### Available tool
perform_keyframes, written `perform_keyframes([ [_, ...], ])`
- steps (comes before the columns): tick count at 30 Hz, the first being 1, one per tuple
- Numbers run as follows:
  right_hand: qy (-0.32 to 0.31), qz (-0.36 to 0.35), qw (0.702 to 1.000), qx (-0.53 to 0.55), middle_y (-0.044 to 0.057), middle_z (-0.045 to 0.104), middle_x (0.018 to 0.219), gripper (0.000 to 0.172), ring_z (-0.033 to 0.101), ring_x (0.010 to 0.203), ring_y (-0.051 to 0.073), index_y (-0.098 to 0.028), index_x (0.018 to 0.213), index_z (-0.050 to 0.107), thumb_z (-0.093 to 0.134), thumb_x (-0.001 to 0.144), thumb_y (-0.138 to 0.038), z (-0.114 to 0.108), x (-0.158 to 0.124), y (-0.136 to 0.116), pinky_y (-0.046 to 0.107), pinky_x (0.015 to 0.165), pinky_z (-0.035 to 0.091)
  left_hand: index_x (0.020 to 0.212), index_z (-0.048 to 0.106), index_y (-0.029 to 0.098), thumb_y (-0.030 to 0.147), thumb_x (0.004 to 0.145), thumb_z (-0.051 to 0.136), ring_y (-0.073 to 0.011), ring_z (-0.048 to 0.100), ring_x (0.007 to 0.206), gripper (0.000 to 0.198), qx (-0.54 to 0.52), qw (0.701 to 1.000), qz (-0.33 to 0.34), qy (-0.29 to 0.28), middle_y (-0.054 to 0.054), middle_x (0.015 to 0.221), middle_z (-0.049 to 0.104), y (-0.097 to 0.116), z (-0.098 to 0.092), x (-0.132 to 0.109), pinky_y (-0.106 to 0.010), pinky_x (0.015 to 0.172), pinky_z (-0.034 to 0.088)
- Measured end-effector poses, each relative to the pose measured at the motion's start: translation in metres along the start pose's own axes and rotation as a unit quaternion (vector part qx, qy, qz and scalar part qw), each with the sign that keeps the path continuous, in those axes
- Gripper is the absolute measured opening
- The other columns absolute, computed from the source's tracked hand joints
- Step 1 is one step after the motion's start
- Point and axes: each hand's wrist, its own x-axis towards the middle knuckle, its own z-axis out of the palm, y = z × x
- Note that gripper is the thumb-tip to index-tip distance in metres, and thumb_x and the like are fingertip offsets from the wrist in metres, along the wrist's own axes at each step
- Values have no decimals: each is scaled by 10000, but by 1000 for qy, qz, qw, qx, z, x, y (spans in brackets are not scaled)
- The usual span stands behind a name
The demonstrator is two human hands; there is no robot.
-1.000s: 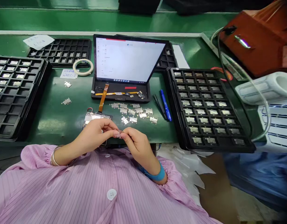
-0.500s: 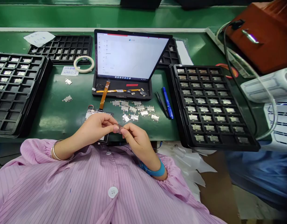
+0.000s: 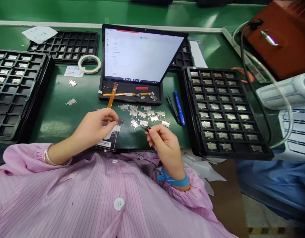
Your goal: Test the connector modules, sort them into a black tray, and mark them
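My left hand (image 3: 98,127) is closed, thumb and forefinger pinching a small dark grey flat part (image 3: 120,121). Beneath it lies a black flat pack (image 3: 113,144) with a white barcode label, partly covered by the hand. An orange flex ribbon (image 3: 113,96) runs from there up to the opened laptop (image 3: 132,98). My right hand (image 3: 164,142) is closed too, holding a small black piece with an orange band (image 3: 148,129) between thumb and fingers; its exact kind is too small to make out. Just beyond the right fingertips, several small silver circuit modules (image 3: 142,114) lie loose on the green mat.
Black compartment trays of modules stand at the right (image 3: 225,112) and left (image 3: 21,96), with another tray (image 3: 68,48) behind. Dark tweezers (image 3: 172,109) and a blue pen (image 3: 179,108) lie beside the right tray. A tape roll (image 3: 89,70) rests near a handwritten note (image 3: 74,71).
My hands, together on a small grey part before, have come apart. The right hand has moved right and now holds a small black piece; the left has moved slightly left and up.
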Motion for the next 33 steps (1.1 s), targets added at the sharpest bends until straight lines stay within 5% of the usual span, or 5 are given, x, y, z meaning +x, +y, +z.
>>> perform_keyframes([
  [4,73,-14,997,30,-39,540,644,229,458,506,87,-216,774,593,591,926,-388,7,1,-1,234,490,380,859,719,206,93,881,544,-270,618,1185,209,212,954,213,7,-54,1140,740,-11,26,27,-482,995,476],
  [9,65,-16,998,2,-30,564,661,210,490,531,92,-216,792,621,582,934,-365,10,-4,4,233,500,402,1081,720,212,25,844,526,-307,456,1380,359,324,911,255,-11,-103,1404,587,-23,33,36,-583,1142,333],
  [16,3,-1,998,-61,11,639,704,220,575,595,120,-193,861,661,555,943,-369,14,-4,10,235,506,437,1218,656,209,260,923,552,-268,551,1289,318,274,940,29,200,-78,1338,640,-28,-46,-3,-476,1112,424],
  [20,4,13,998,-54,22,660,645,212,593,547,141,-182,910,702,627,887,-379,20,1,11,236,445,462,1145,691,144,306,887,595,-327,629,1160,319,298,920,-160,198,-141,1240,685,-63,-81,-21,-496,1025,479],
  [33,16,-1,996,-89,50,700,757,211,594,553,139,-214,961,779,690,849,-370,35,7,-1,259,458,521,913,658,166,249,784,730,-205,606,901,170,164,959,-166,162,-76,993,596,-97,-71,1,-327,836,494],
])
